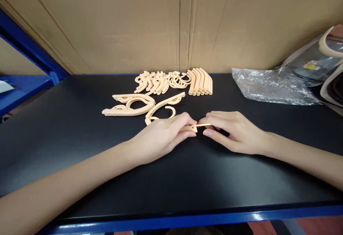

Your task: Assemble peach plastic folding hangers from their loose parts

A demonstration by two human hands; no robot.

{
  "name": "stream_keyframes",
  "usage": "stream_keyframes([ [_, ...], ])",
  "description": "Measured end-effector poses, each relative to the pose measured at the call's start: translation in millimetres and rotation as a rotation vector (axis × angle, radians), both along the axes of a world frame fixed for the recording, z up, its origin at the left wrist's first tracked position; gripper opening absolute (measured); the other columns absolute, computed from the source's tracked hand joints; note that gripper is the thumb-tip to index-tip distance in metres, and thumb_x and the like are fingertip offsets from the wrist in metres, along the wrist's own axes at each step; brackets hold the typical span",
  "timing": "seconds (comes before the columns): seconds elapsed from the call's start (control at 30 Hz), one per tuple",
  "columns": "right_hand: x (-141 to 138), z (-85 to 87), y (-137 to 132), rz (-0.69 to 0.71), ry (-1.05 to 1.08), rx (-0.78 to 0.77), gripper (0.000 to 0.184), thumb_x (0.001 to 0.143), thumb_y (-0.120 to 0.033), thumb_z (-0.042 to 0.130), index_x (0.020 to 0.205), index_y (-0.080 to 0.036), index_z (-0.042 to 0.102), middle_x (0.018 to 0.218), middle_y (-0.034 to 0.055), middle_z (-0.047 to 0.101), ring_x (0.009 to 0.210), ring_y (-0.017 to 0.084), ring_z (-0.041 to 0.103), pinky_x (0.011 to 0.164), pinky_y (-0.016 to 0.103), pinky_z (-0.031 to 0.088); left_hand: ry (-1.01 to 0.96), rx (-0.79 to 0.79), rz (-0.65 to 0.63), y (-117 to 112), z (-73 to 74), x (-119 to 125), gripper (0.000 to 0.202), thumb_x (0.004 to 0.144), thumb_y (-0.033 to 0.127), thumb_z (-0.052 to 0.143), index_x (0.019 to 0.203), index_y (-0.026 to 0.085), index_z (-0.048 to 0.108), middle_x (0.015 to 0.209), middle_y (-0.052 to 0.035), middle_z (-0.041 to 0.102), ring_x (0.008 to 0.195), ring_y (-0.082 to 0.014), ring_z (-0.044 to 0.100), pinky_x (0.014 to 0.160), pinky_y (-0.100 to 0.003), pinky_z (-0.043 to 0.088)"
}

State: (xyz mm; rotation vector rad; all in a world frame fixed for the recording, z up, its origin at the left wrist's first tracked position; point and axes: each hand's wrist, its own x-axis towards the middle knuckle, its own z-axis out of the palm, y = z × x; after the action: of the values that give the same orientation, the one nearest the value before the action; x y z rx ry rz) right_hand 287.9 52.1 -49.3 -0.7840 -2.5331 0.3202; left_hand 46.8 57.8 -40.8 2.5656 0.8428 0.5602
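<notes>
Your left hand point(164, 135) has its grip closed around the beige holed piece point(193, 128) above the tabletop point(171, 185); your right hand point(237, 131) pinches a thin strip point(203, 124). You're apparently aligning both, which calls for steadiness.

single head-worn view: looks forward and down from above the blue front edge point(171, 221), close over black tabletop point(171, 185), facing cardboard point(120, 31).
</notes>
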Motion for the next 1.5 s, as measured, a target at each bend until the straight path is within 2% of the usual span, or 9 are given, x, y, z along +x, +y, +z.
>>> stream_keyframes([
  [0.33,0,0.2,-1,0.023,-0.046,0.038,0.023,0.099,-0.028,0.042,0.104,-0.014,0.060,0.081,0.0021,0.055,0.072,0.012,0.048,0.064,0.024,0.039,0.011,-0.008,-0.019,0,0.3,0,0.016,0.100,0.034,0.041,0.103,0.020,0.049,0.091,0.0014,0.068,0.072,-0.0128,0.066,0.059,-0.022,0.046],
  [0.63,-4,3.9,-5,-0.022,-0.186,0.348,0.028,0.099,-0.030,0.040,0.100,-0.014,0.063,0.081,0.0053,0.057,0.070,0.016,0.045,0.058,0.028,0.036,0.005,-0.066,-0.030,1,0.0,0,0.018,0.100,0.034,0.040,0.097,0.020,0.050,0.092,0.0005,0.069,0.073,-0.0131,0.066,0.061,-0.023,0.045],
  [0.8,-6,3.8,-6,-0.044,-0.193,0.399,0.028,0.098,-0.029,0.041,0.089,-0.014,0.063,0.079,0.0052,0.058,0.068,0.016,0.045,0.058,0.028,0.036,-0.003,-0.116,-0.036,1,3.9,0,0.017,0.100,0.034,0.042,0.101,0.021,0.052,0.095,0.0004,0.070,0.081,-0.0137,0.067,0.068,-0.023,0.046],
  [1.0,-5,4.3,-5,-0.008,-0.174,0.395,0.028,0.097,-0.030,0.043,0.085,-0.014,0.062,0.077,0.0062,0.058,0.067,0.016,0.045,0.060,0.029,0.035,0.024,0.038,-0.056,2,2.1,-1,0.020,0.099,0.034,0.043,0.104,0.019,0.054,0.093,-0.0015,0.068,0.078,-0.0129,0.064,0.065,-0.022,0.044],
  [1.13,-4,4.7,-3,0.018,-0.157,0.353,0.025,0.097,-0.028,0.040,0.092,-0.014,0.061,0.080,0.0066,0.060,0.069,0.017,0.046,0.064,0.031,0.035,0.013,0.235,-0.077,5,4.2,-2,0.026,0.099,0.035,0.042,0.104,0.016,0.059,0.093,-0.0047,0.066,0.085,-0.0172,0.058,0.074,-0.028,0.044],
  [1.2,-4,4.9,-2,0.019,-0.145,0.328,0.023,0.097,-0.026,0.040,0.093,-0.014,0.059,0.082,0.0070,0.061,0.071,0.017,0.048,0.067,0.032,0.036,-0.007,0.308,-0.010,6,6.9,-3,0.026,0.099,0.033,0.042,0.103,0.016,0.060,0.096,-0.0054,0.067,0.092,-0.0192,0.057,0.084,-0.033,0.043],
  [1.27,-4,5.2,-1,0.015,-0.131,0.295,0.021,0.096,-0.023,0.039,0.092,-0.015,0.058,0.085,0.0074,0.062,0.076,0.018,0.051,0.071,0.033,0.037,-0.008,0.330,0.126,7,8.4,-3,0.024,0.095,0.032,0.048,0.109,0.017,0.061,0.110,-0.0069,0.065,0.107,-0.0220,0.054,0.096,-0.038,0.040],
  [1.37,-4,5.6,0,0.020,-0.116,0.240,0.016,0.092,-0.019,0.042,0.088,-0.016,0.057,0.087,0.0076,0.062,0.082,0.019,0.054,0.076,0.036,0.040,0.037,0.226,0.296,12,5.7,-6,0.037,0.087,0.033,0.059,0.122,0.020,0.059,0.134,-0.0086,0.053,0.127,-0.0267,0.044,0.107,-0.046,0.034],
  [1.5,-3,5.2,-1,0.073,-0.102,0.225,0.011,0.086,-0.015,0.047,0.087,-0.016,0.058,0.102,0.0104,0.063,0.094,0.021,0.054,0.084,0.038,0.043,0.081,0.105,0.333,19,-0.5,-11,0.036,0.085,0.033,0.060,0.119,0.023,0.063,0.139,-0.0082,0.049,0.131,-0.0275,0.041,0.110,-0.049,0.033],
])
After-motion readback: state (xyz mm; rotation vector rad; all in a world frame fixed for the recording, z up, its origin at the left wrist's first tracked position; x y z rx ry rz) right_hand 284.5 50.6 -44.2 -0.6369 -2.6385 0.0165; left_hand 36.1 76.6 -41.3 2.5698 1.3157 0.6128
